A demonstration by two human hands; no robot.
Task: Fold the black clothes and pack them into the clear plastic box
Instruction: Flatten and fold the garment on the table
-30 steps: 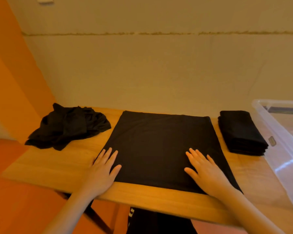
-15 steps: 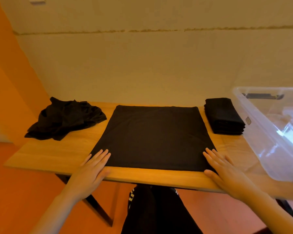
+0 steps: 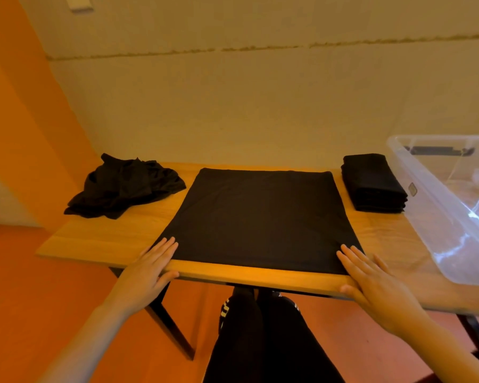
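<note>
A black garment (image 3: 260, 217) lies flat as a smooth square in the middle of the wooden table (image 3: 116, 236). My left hand (image 3: 147, 269) rests flat with straight fingers at its near left corner, by the table's front edge. My right hand (image 3: 371, 283) lies flat at its near right corner, fingers straight. A stack of folded black clothes (image 3: 374, 182) sits to the right. The clear plastic box (image 3: 426, 205) stands at the far right, tilted in view. A crumpled heap of black clothes (image 3: 125, 185) lies at the back left.
The table stands against a pale wall (image 3: 260, 106), with an orange wall (image 3: 17, 134) on the left. My legs in black trousers (image 3: 260, 335) show below the front edge. The floor is orange.
Both hands have slid from the middle of the garment toward me and outward, to its near corners. The view has shifted, showing more of the box.
</note>
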